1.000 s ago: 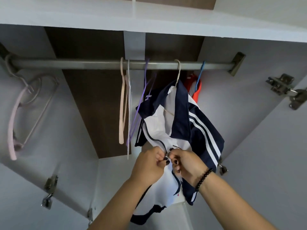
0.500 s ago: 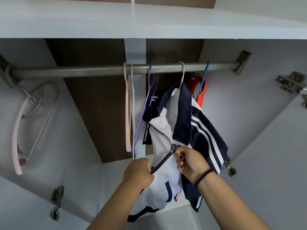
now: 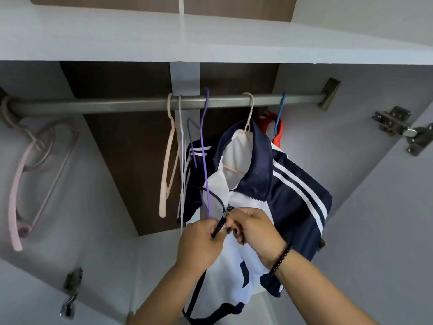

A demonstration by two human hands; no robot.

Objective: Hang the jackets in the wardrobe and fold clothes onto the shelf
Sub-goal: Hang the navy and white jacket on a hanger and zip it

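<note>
The jacket [image 3: 255,184], navy and white with white sleeve stripes, hangs on a cream hanger [image 3: 248,113] from the wardrobe rail [image 3: 131,104], toward the rail's right end. Its zipper [image 3: 225,215] runs down between the 2 hands. The left hand [image 3: 199,242] has its fingers curled round the dark closed stretch of zipper tape just below the slider and grips it. The right hand [image 3: 254,228] pinches at the slider with thumb and forefinger, its other fingers curled under; a beaded bracelet [image 3: 280,259] sits on that wrist. Both forearms reach up from the bottom edge, the hands touching or nearly so in front of the white front panel.

Compared with 0.5 s ago, the left hand has come up from lower on the tape to meet the right, and the slider sits about where it was.

Left of the jacket hang a purple hanger [image 3: 205,146], a white hanger [image 3: 181,146] and a peach hanger [image 3: 169,156]; a red garment [image 3: 271,123] hangs behind on a blue hanger [image 3: 281,109].
</note>
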